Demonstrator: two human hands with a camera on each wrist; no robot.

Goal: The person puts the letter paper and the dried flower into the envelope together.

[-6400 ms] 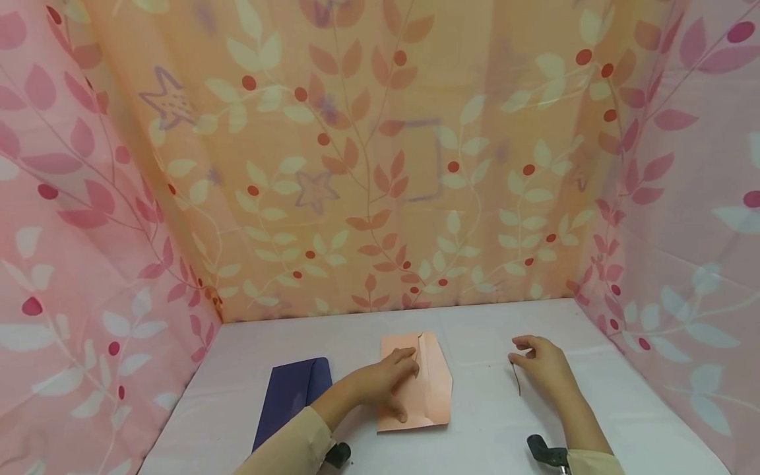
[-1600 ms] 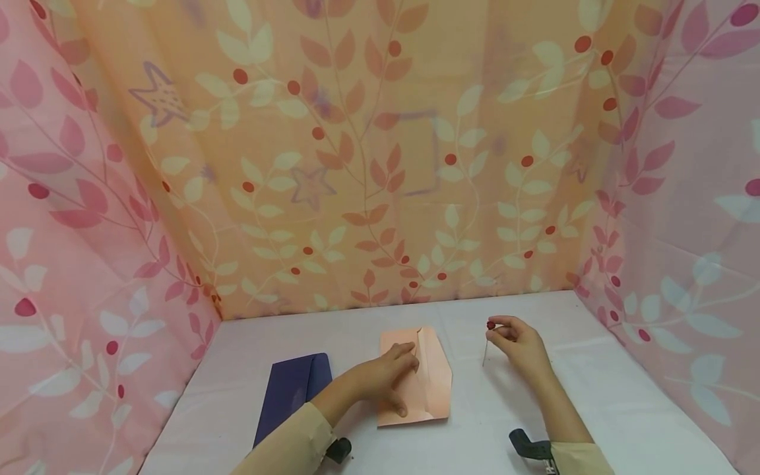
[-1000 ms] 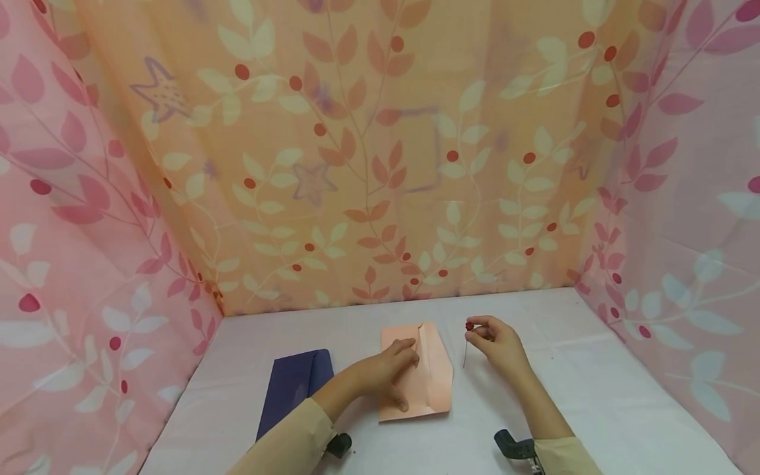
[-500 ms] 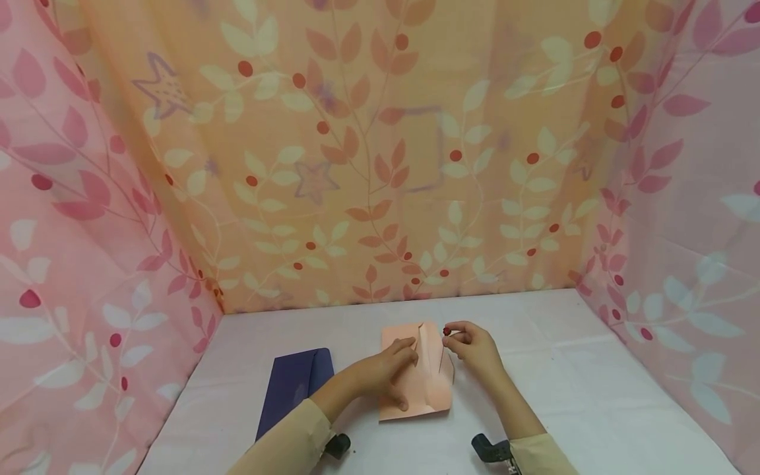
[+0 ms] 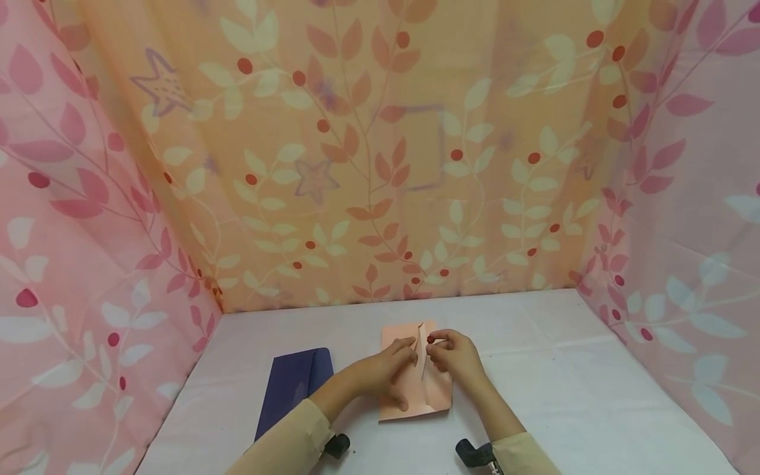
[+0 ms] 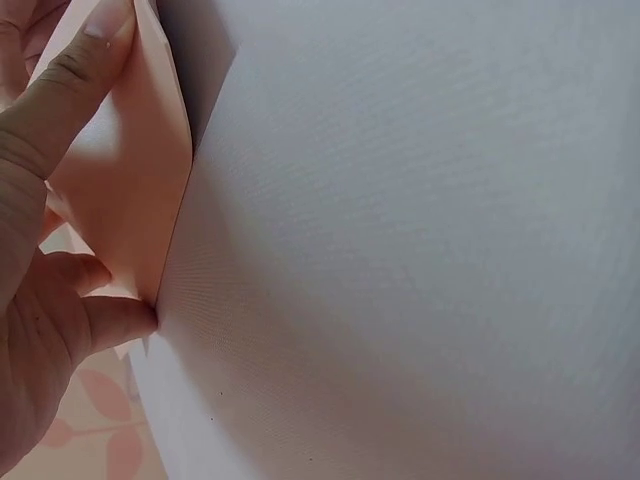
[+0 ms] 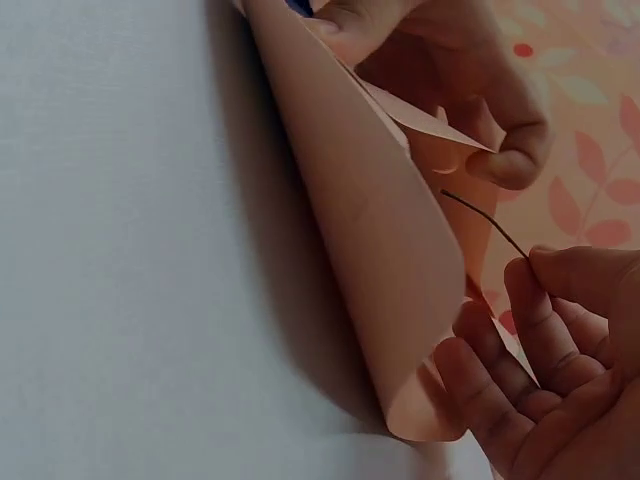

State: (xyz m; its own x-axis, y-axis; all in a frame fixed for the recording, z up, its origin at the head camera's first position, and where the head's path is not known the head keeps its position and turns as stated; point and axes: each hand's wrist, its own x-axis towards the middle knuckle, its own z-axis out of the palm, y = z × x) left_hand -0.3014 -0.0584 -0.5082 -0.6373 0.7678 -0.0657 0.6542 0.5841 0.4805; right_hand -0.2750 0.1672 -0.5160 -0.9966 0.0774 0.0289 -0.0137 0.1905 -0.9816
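A peach paper envelope [image 5: 410,396] lies on the white table, its mouth and flap towards the right. My left hand [image 5: 386,376] grips it across the body, thumb near the front edge and fingers near the mouth; in the right wrist view the paper [image 7: 360,210] gapes and bulges. Thumb and forefinger of my right hand [image 5: 457,359] pinch a thin dark stem [image 7: 490,220] with a small red head [image 5: 430,340]. The stem's end overlaps the envelope's mouth in the head view. My other right fingers [image 7: 480,385] are at the flap, which is bent up and partly hidden.
A dark blue envelope [image 5: 285,389] lies to the left, partly under my left forearm. Black wrist-camera mounts [image 5: 472,454] sit low by both sleeves. Floral curtains [image 5: 368,165] enclose the table [image 5: 570,382] at the back and sides.
My right hand has carried the red-headed stem leftwards from the right of the table to over the peach envelope's mouth. The flap has bent up. My left hand has stayed on the envelope.
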